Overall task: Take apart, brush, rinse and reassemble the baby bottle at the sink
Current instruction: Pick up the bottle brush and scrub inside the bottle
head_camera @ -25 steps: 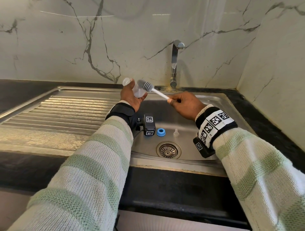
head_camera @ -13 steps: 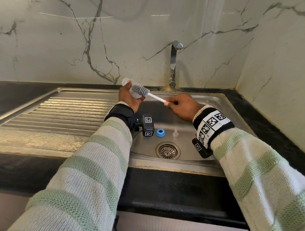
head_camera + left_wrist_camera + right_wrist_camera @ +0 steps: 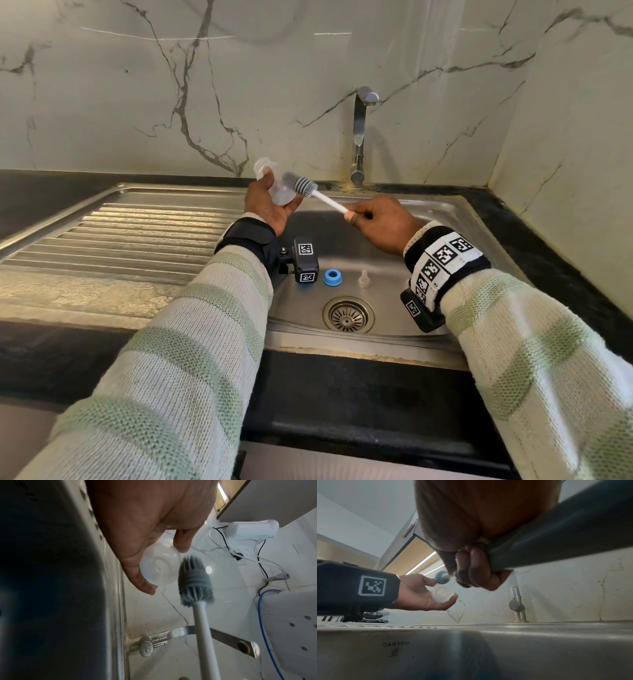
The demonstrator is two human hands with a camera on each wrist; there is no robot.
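Observation:
My left hand [image 3: 270, 209] grips the clear baby bottle [image 3: 282, 196] above the sink's left rim, its round base [image 3: 159, 570] turned toward me and its mouth pointing up and away. My right hand [image 3: 380, 222] grips the white handle of the bottle brush. The grey bristle head [image 3: 301, 183] lies against the outside of the bottle near its base. It looks blurred in the left wrist view, brush [image 3: 193, 580]. The right wrist view shows the bottle [image 3: 442, 593] in the left palm, with the brush head [image 3: 441, 578] just above it.
A blue screw ring [image 3: 332, 277] and a clear teat [image 3: 363, 279] lie on the floor of the steel sink [image 3: 445, 212], just behind the drain [image 3: 347, 315]. The tap [image 3: 359, 137] stands at the back. A ribbed draining board [image 3: 137, 233] lies left, a marble wall right.
The brush head dipped down and left along the bottle's side, then came back up and right. The left hand and bottle stayed nearly still.

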